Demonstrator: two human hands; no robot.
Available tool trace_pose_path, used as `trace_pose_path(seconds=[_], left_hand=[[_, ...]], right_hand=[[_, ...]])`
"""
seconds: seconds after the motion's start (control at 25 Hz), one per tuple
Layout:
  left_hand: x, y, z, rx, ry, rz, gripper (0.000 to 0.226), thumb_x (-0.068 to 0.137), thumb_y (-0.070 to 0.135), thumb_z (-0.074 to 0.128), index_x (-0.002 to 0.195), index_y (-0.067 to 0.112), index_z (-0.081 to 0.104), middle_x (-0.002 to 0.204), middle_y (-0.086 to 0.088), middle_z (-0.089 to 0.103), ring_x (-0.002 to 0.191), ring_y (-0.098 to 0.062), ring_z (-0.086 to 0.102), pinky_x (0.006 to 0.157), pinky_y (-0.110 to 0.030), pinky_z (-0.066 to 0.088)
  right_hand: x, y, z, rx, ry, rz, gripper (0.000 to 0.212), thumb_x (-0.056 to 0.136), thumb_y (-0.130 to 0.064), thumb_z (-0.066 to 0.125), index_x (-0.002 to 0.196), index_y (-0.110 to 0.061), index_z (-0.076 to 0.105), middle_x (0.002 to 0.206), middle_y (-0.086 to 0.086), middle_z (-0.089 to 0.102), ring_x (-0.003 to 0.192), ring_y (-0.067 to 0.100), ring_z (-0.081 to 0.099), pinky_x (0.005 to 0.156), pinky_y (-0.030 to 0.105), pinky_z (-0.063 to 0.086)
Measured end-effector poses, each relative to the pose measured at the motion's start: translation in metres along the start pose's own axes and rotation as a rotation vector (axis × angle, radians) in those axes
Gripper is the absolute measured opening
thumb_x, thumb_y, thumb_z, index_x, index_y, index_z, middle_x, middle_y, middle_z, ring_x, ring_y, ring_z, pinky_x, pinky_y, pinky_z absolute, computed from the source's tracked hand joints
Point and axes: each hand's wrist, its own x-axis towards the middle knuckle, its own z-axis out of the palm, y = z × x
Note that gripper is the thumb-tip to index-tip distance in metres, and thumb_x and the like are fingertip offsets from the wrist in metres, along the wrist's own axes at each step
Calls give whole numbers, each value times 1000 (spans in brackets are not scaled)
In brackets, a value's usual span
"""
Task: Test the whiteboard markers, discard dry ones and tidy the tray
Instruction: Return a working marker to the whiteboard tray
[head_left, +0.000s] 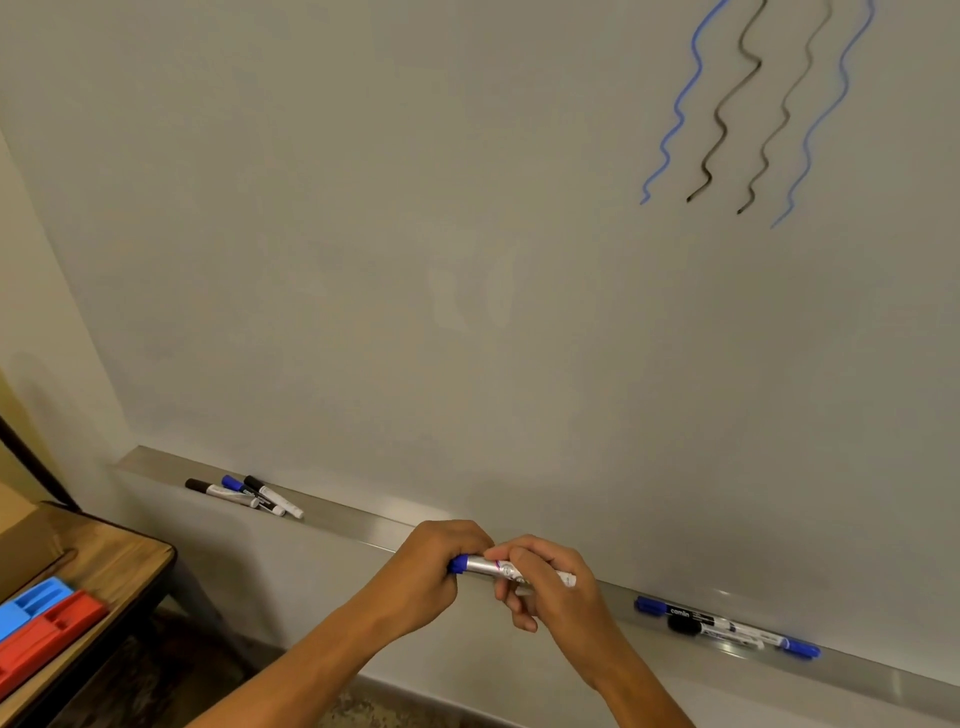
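Blue marker (488, 568) gripped by both hands, L hand (441, 566) on cap, R hand (545, 577) on barrel, above tray (363, 525)

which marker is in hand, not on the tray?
The blue-capped marker, gripped by both the left hand and right hand; all others lie on the tray.

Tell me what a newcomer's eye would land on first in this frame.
Probably the four wavy test lines, blue and black, at the whiteboard's upper right. Next, low in the centre, the left hand and right hand gripping a blue-capped marker above the tray.
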Motion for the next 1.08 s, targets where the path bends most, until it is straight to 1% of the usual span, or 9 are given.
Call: trace_pose_path(seconds=[0.12,0.2,0.28,0.36,0.44,0.6,0.8,0.88,1.08], left_hand=[[6,3,-10,84,-81,11,43,82,-4,53,109,26,65,96,20,62,88,0,57,77,-9,41],[7,6,-13,166,-81,74,32,92,18,57,122,31,58,107,18,63,93,-1,57,78,-8,40],[4,5,-12,205,-72,117,39,96,40,54,135,35,49,118,18,61,99,2,55,83,-7,36],[2,1,-11,242,-87,167,46,99,49,48,142,35,42,123,19,58,105,4,52,91,-9,34],[4,-8,-9,266,-101,212,41,102,48,42,140,31,46,122,14,59,106,-2,53,94,-17,37],[10,-40,3,318,-88,197,31,105,33,39,129,23,56,115,4,59,97,-12,55,85,-28,48],[4,-103,0,346,-43,109,26,104,26,45,124,20,61,112,4,55,94,-11,51,77,-21,41],[1,-135,-6,370,-43,48,25,103,22,48,123,19,62,110,4,52,94,-11,49,76,-18,36],[2,-210,-26,454,-93,-59,30,94,5,59,120,18,67,107,-1,57,95,-18,53,78,-23,40]], right_hand=[[0,12,4,78,50,32,28,103,-10,48,97,-16,75,76,15,67,57,19,47,48,28,38],[4,19,7,124,119,58,15,101,-11,53,101,-12,68,76,18,68,54,18,47,47,27,39],[8,25,7,137,220,82,7,98,-13,60,100,-6,60,71,18,68,51,17,47,46,27,39],[13,32,6,102,282,91,16,96,-17,64,98,-3,57,64,12,65,49,15,46,47,27,40],[17,36,6,67,305,104,23,94,-21,67,99,-1,58,61,8,62,50,15,46,47,27,40],[28,44,15,27,326,128,18,92,-22,69,101,-8,63,66,8,67,54,16,51,47,28,43],[47,67,27,-35,436,228,13,94,-22,67,106,-24,66,104,0,69,86,21,63,63,28,50],[56,76,27,-56,438,263,12,96,-20,65,107,-24,66,106,2,67,90,21,63,65,29,49],[75,90,31,-75,413,325,10,97,-19,62,106,-22,67,103,6,68,87,22,64,65,30,49]])
